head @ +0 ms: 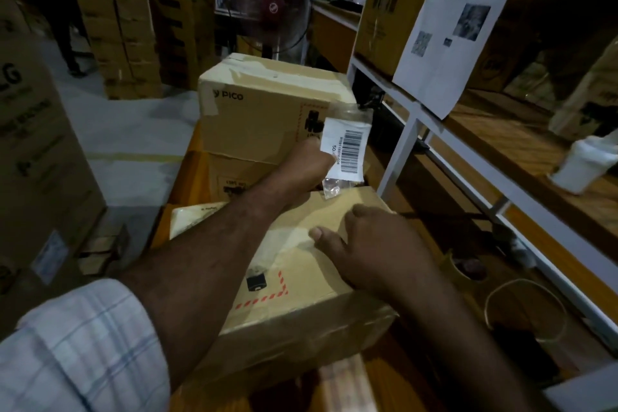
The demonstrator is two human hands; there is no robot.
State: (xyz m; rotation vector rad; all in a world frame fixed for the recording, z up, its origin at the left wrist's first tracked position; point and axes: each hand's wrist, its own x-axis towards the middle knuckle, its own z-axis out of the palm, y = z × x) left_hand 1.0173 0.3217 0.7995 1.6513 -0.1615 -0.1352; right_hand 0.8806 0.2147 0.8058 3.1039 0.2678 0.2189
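The left hand (309, 165) is clenched around the lower edge of a small clear plastic bag with a white barcode label (347, 145), pinching it so that the bag stands up above the fist. The bag hangs over the far right corner of the near brown cardboard box with a red dashed mark (301, 281), just in front of the taped brown cardboard box printed PICO (264, 110).

The right hand (368, 244) rests on top of the near box by its right edge, thumb flat on the lid and fingers loosely bent, grasping nothing.

Both boxes stand on an orange platform (187, 184), the PICO box stacked on another carton at its far end. A white metal shelf frame (401, 134) runs along the platform's right side, with a white printed sheet (458, 20) hanging from it.
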